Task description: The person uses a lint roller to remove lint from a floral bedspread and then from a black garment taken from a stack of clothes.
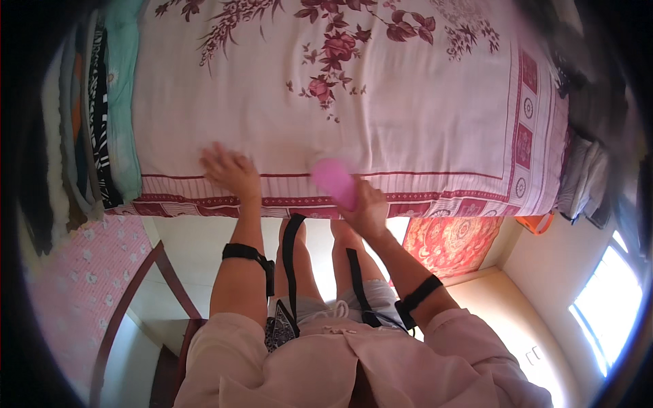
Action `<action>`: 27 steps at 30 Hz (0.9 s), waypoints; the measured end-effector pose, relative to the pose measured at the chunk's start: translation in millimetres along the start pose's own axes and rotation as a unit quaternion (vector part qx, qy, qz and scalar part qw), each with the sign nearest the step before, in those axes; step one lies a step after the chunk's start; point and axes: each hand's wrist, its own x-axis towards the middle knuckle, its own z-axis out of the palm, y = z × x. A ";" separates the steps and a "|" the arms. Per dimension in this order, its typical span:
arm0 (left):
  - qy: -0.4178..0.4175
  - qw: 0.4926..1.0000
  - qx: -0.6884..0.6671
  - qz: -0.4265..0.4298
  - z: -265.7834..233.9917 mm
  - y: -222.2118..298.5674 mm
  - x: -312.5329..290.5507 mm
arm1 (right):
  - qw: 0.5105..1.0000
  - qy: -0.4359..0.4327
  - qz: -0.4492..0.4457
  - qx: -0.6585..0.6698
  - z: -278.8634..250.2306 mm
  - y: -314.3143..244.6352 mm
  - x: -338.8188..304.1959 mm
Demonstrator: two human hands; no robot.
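I stand at the near edge of a bed covered by a pale pink bedsheet (381,102) printed with dark red flowers and a patterned border. My left hand (230,170) lies flat on the sheet near that edge, fingers spread, holding nothing. My right hand (367,207) grips a bright pink object (335,180), a blurred rounded shape, and presses it against the sheet just above the border. Both forearms carry black straps.
A stack of folded clothes (102,115), teal, striped and grey, lies along the bed's left end. Dark and grey garments (585,177) hang at the right end. A red patterned mat (452,241) lies on the floor. A bright window (612,299) is at lower right.
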 end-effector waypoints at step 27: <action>-0.291 0.864 -0.108 0.396 30.6 180.6 -32.9 | 0.944 0.096 0.313 0.027 -71.8 100.1 1.9</action>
